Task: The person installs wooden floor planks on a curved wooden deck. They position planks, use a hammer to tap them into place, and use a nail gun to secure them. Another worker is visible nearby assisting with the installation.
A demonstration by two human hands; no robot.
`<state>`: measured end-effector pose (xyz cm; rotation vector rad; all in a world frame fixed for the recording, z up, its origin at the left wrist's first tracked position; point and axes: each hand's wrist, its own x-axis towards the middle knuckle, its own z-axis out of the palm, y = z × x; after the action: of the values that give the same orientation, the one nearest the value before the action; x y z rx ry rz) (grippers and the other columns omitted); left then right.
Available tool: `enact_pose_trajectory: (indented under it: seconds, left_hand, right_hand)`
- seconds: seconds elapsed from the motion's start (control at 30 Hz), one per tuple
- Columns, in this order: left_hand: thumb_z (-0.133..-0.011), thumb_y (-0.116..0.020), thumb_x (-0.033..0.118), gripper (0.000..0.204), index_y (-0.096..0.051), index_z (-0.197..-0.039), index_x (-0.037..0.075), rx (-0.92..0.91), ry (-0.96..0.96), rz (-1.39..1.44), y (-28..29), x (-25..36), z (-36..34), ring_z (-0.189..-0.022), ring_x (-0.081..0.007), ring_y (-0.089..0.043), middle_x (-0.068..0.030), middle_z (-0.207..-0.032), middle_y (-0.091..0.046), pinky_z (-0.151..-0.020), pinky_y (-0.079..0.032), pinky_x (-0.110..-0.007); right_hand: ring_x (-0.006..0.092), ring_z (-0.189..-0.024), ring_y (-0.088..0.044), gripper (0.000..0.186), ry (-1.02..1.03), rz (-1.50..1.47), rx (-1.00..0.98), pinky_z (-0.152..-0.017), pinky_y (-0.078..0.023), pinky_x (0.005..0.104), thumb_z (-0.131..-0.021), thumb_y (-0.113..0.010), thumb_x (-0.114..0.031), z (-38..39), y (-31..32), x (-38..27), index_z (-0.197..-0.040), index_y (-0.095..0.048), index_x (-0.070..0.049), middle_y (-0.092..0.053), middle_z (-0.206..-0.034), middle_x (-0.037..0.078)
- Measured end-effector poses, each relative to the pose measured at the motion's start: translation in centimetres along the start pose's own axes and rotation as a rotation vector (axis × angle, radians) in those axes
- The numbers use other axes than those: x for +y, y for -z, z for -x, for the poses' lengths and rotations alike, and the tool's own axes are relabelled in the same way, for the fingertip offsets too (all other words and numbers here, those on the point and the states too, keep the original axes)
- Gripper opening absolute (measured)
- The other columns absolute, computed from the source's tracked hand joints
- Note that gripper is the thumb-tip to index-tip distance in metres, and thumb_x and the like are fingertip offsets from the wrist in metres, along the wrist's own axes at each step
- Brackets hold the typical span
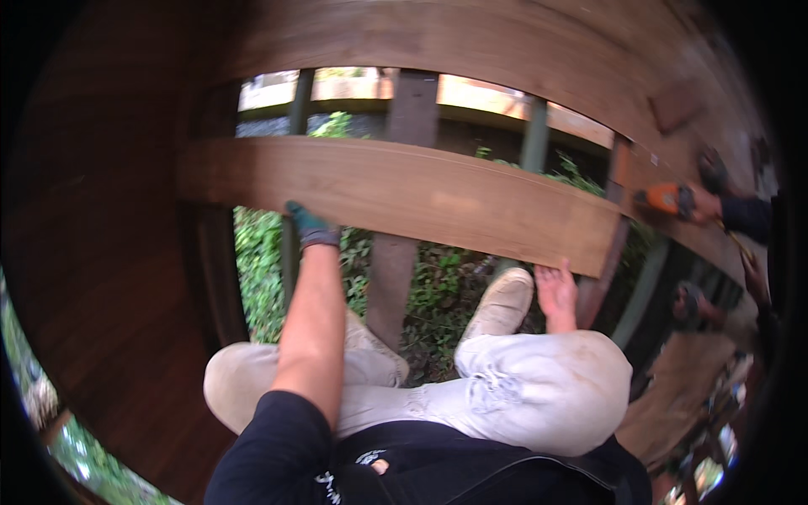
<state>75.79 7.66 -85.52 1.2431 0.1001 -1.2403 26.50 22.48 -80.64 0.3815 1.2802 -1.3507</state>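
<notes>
A long brown wooden plank lies across several joists in front of me, with gaps on its far and near sides. My left hand, in a green and grey glove, is closed on its near edge left of the middle; some of its fingers are hidden by the board. Near the plank's right end my bare right hand has its fingers stretched up against the near edge, palm partly showing. Beside that end, a co-worker's hand holds an orange power tool.
Wide boards cover the far side, and dark boards the left. Green plants show below between joists. My shoe stands close to the plank. A loose wood block lies at the far right.
</notes>
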Motion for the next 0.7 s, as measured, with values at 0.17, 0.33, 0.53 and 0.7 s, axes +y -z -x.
enact_pose_trajectory:
  seconds: [0.17, 0.33, 0.53, 0.7]
  left_hand:
    - [-0.091, -0.034, 0.057, 0.07, -0.044, -0.144, 0.013, -0.019, 0.045, -0.052, -1.1, 0.8, -1.5, -0.137, -0.034, -0.039, -0.0111, -0.15, -0.042, -0.113, -0.029, -0.058]
    - [-0.094, -0.041, 0.05, 0.058, -0.049, -0.14, 0.015, -0.037, 0.067, -0.062, -2.6, 1.1, -1.1, -0.134, -0.0317, -0.042, -0.0088, -0.147, -0.046, -0.111, -0.032, -0.059]
    - [-0.094, -0.044, 0.043, 0.052, -0.05, -0.137, 0.013, -0.127, 0.123, 0.065, -4.4, 1.8, -2.0, -0.136, -0.0325, -0.039, -0.0101, -0.148, -0.045, -0.111, -0.031, -0.059]
    - [-0.087, -0.055, 0.025, 0.052, -0.048, -0.136, 0.008, -0.059, 0.206, 0.08, -4.7, 2.7, -2.5, -0.133, -0.0345, -0.043, -0.0145, -0.143, -0.047, -0.11, -0.035, -0.058]
  right_hand:
    - [0.0291, -0.116, -0.056, 0.041, 0.059, -0.02, -0.096, -0.102, -0.045, 0.0488, -0.1, -0.057, -0.033, -2.4, -1.7, -0.4, -0.13, -0.049, -0.007, -0.059, -0.124, 0.013]
    - [0.0243, -0.109, -0.061, 0.037, 0.113, -0.008, -0.149, -0.095, -0.051, 0.0431, -0.102, -0.052, -0.035, -3.4, -2.4, -1.5, -0.126, -0.052, -0.008, -0.063, -0.117, 0.01]
    - [0.0254, -0.11, -0.062, 0.036, 0.147, 0.003, -0.159, -0.095, -0.051, 0.044, -0.102, -0.051, -0.035, -4.9, -4.6, -2.4, -0.126, -0.051, -0.008, -0.062, -0.117, 0.011]
    - [0.0312, -0.115, -0.058, 0.036, 0.199, 0.026, -0.181, -0.1, -0.047, 0.0487, -0.105, -0.044, -0.028, -5.8, -7.4, -3.6, -0.129, -0.044, 0.0, -0.057, -0.123, 0.018]
